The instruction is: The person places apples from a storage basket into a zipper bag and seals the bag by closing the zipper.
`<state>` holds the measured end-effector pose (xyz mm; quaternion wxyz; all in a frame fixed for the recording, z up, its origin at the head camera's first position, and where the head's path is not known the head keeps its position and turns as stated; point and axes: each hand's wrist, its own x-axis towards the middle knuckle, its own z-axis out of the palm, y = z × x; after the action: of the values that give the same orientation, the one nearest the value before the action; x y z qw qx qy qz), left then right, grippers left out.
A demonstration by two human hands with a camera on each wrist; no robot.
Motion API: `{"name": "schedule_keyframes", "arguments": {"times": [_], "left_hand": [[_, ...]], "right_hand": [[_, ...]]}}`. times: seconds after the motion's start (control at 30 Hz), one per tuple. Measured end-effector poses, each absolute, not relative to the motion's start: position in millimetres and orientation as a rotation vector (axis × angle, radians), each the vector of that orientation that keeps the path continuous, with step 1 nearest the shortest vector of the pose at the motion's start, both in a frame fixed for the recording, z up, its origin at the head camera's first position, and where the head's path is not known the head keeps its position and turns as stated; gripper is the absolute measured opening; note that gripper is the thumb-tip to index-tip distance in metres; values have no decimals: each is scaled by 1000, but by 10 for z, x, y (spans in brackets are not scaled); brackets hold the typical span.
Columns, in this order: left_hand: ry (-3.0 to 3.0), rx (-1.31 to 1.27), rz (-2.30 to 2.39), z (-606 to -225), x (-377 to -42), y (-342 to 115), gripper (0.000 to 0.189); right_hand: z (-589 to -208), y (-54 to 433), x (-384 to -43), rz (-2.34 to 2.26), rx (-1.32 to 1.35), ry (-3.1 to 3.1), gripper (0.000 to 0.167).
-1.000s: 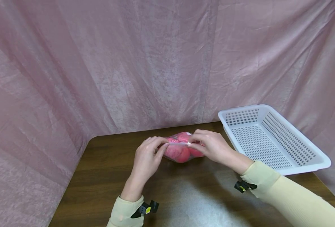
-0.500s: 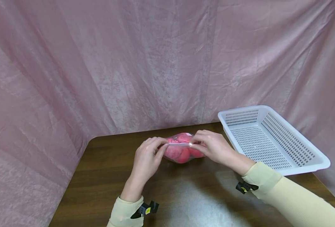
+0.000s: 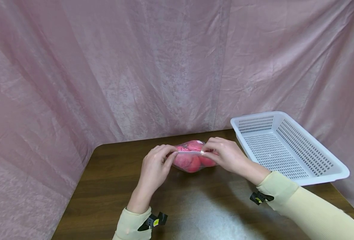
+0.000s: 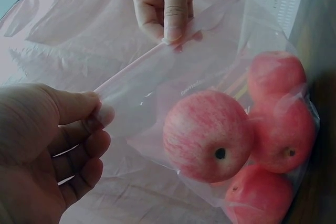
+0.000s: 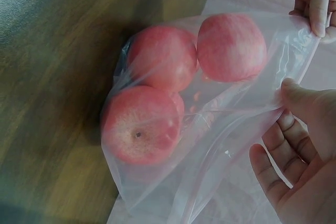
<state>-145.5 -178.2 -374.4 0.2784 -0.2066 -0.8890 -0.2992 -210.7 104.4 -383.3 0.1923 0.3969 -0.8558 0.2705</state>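
A clear zip bag [image 3: 186, 159] with several red apples [image 4: 209, 136] inside sits at the table's back middle. My left hand [image 3: 156, 165] pinches one end of its top edge between thumb and index finger, the other fingers loosely curled. Farther along the same edge, my right hand [image 3: 223, 154] pinches the zip at a small white slider [image 4: 169, 41]. The zip strip is stretched straight between both hands. In the right wrist view, the bag's free corner hangs past my right hand [image 5: 307, 150], and apples [image 5: 140, 125] weigh down its bottom.
A white perforated plastic basket [image 3: 343, 171] stands on the right of the brown wooden table [image 3: 111, 186], close to my right forearm. Behind the table hangs a pink curtain [image 3: 165, 73]. A dark camera mount [image 3: 259, 198] is strapped at the right wrist.
My right hand has slid slightly to the right along the zip, the white slider going with it. My left hand and the apples have stayed nearly still.
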Motion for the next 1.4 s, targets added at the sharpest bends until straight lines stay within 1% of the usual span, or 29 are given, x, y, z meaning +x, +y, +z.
{"name": "schedule_keyframes", "arguments": {"times": [0.23,0.5,0.73,1.4], "left_hand": [[-2402,-554,-842,-3743,-1443,-1774,6],[-2436,-575,-884,-3757,-1443,-1746,22],[-2405,-588,-868,-3780,-1459,-1744,14],[-2369,-588,-797,-3762,-1463,-1747,9]], "right_hand": [[-3835,1035,-2116,752,1122,-2394,8],[-3804,975,-2087,758,1133,-2389,9],[-3785,897,-2057,759,1175,-2366,9],[-3818,905,-2023,776,1161,-2355,10]]}}
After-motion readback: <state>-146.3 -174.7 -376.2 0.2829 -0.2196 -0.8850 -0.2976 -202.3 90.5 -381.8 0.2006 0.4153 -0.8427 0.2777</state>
